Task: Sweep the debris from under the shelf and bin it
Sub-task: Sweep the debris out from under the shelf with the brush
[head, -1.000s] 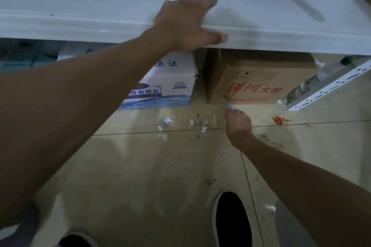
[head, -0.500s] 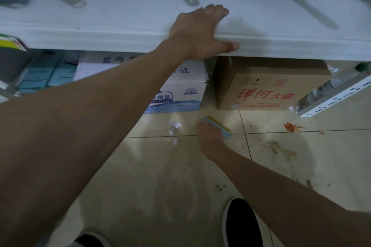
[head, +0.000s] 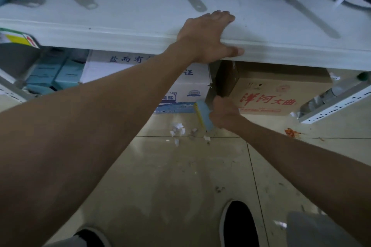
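Sweep under way, nowhere near finished.

Braces on the front edge of the white shelf [head: 120, 32] with the left hand [head: 206, 40]: fingers laid flat and close together on top, thumb stretched along the lip, nothing held.

Grips a blue-and-yellow hand brush [head: 202, 116] in the right hand [head: 223, 113], fingers curled round it, low at the gap between the white salt carton [head: 186, 86] and the brown liquor carton [head: 281, 94], both stowed beneath the shelf.

Finds the debris [head: 178, 130], torn white paper scraps with grey crumbs, lying loose on the tiled floor [head: 160, 176] just in front of the cartons and just beside the brush, out in the open rather than under the shelf. Judges it partly drawn forward but ungathered.

Notes a red smear [head: 291, 132] on the tile well to the right, untouched, plus dark specks near the black shoe [head: 239, 224].

Sees no bin and no dustpan. Cannot tell whether more litter lies deeper in the gap.

Outstanding: collecting the scraps into one pile, picking them up, binning them.
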Tool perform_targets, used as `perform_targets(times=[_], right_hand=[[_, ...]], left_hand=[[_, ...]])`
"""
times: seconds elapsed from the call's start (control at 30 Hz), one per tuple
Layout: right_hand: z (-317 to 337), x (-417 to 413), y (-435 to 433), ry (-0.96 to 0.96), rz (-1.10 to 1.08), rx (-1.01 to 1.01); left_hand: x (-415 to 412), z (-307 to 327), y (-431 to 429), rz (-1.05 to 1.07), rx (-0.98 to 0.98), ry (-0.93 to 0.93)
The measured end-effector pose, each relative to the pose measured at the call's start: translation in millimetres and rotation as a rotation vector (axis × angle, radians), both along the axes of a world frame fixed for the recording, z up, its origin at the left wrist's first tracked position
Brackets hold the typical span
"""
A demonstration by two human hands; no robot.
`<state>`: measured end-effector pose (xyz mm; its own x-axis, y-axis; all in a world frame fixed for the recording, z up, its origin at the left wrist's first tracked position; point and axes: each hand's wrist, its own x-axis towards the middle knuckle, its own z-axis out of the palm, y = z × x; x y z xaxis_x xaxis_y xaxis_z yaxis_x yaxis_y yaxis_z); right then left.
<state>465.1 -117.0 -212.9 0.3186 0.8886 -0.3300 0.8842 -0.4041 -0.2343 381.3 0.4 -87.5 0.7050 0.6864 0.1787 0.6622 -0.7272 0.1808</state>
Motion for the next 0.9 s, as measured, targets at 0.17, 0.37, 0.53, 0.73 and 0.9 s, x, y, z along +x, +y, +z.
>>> perform_targets(times=[0.17,0.37,0.53,0.73,0.9], right_hand=[[-12.1,5.1,30.3,0.317,-0.048,-0.087],[-22.3,-4.5,53.1,0.518,0.011,-0.198],[-46.1,-27.9,58.9,0.551,0.064,-0.244],[-69.9,-29.0,55.1,0.524,0.106,-0.233],[-73.5,-26.5,55.3,0.489,0.107,-0.246]], left_hand=[[1.6,-2.8,0.7,0.006,0.046,-0.006],[3.3,-8.7,0.4,0.023,0.112,-0.038],[4.5,-8.9,0.8,0.015,0.145,-0.063],[4.9,-12.6,2.8,0.002,0.204,-0.071],[2.5,-7.7,1.7,0.003,0.152,-0.045]])
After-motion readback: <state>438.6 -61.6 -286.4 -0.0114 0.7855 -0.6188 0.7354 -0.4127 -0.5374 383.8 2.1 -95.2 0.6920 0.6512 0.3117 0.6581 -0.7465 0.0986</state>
